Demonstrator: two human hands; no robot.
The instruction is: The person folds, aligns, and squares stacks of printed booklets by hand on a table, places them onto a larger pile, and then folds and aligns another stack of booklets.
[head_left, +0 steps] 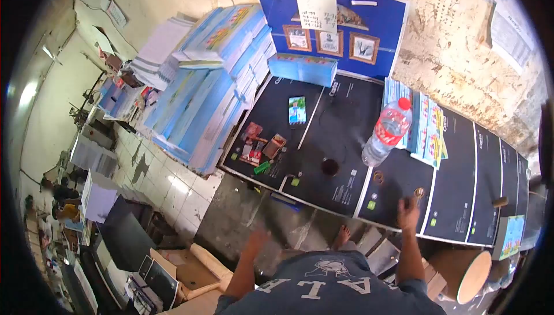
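Note:
My right hand [408, 212] is over the front edge of the black table [340, 113], close to a small round brown item [419, 192]; its fingers are blurred and I cannot make out whether they hold anything. My left hand [258, 240] hangs in front of the table above the floor, blurred, touching nothing visible. A clear bottle with a red cap and label [388, 132] stands on the table beside stacked booklets [427, 133]. Brown rings [378, 177] lie in front of the bottle. A phone with a lit screen [297, 111] rests farther left.
Tall stacks of blue and white booklets [196, 107] rise left of the table. Small packets [253, 145] and a green item [262, 168] lie at its left corner. An open cardboard box [193, 269] is at lower left, a round stool [474, 276] at lower right.

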